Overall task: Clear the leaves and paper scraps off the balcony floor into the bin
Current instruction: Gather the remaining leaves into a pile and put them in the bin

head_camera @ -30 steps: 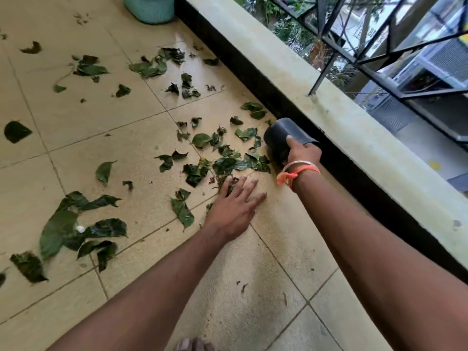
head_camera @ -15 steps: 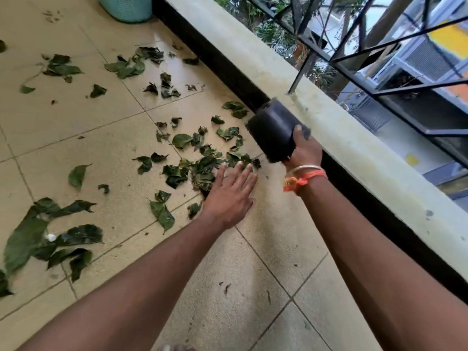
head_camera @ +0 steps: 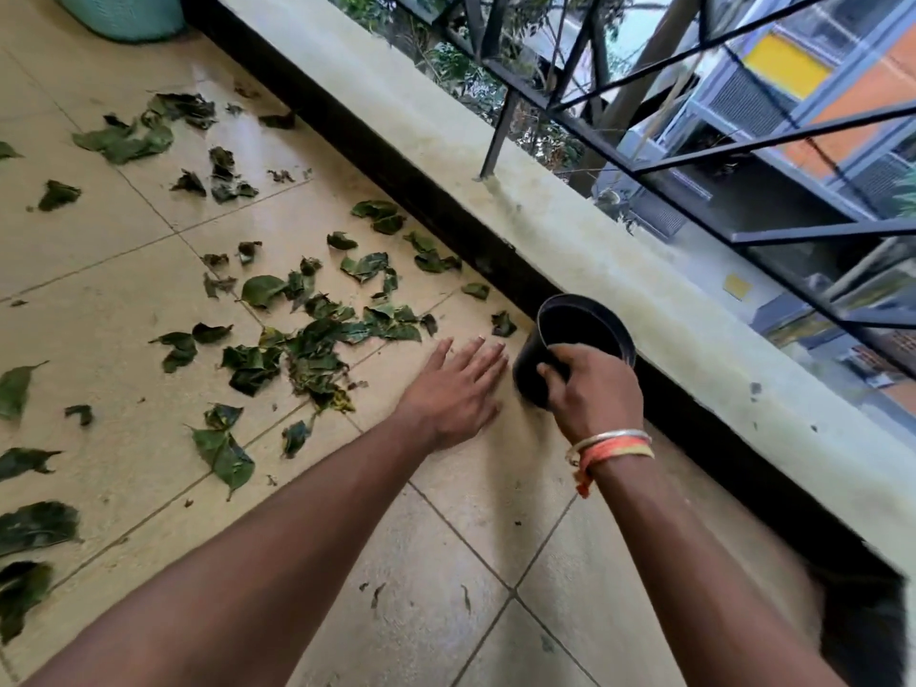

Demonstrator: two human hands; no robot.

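Left hand (head_camera: pixel 456 389): flat, palm down, fingers straight and slightly fanned, low on the floor tile; can't tell if it presses or just skims. Holds nothing.
Right hand (head_camera: pixel 590 394): fingers curled over the rim of the bin, gripping it from the near side.
Bin (head_camera: pixel 529 371): small, round, black, mouth facing up and a bit toward the ledge. Sits just right of the left hand's fingertips, close to the wall base. Inside too dark to read. Base hidden behind the hand, so can't tell if it rests on the floor.
Leaves, main heap (head_camera: pixel 307 349): dark green, some yellowed, bunched just left of the left hand.
Leaf, single (head_camera: pixel 503 323): lies btwn the heap and the bin, beside the rim.
Leaves, misc.: more strewn along the wall base (head_camera: pixel 431 260), toward the far corner (head_camera: pixel 124 141), and large ones at the left edge (head_camera: pixel 34 528).
Floor (head_camera: pixel 446 562): beige tiles, grout lines, small crumbs of debris near the forearms.
Wristbands (head_camera: pixel 614 447): orange thread plus thin metal bangle, right wrist.
Ledge (head_camera: pixel 545 230): pale concrete, dark skirting under it, runs diagonally.
Railing (head_camera: pixel 500 126): black metal bars on top of the ledge.
Basket (head_camera: pixel 124 14): teal, far corner, partly out of view.
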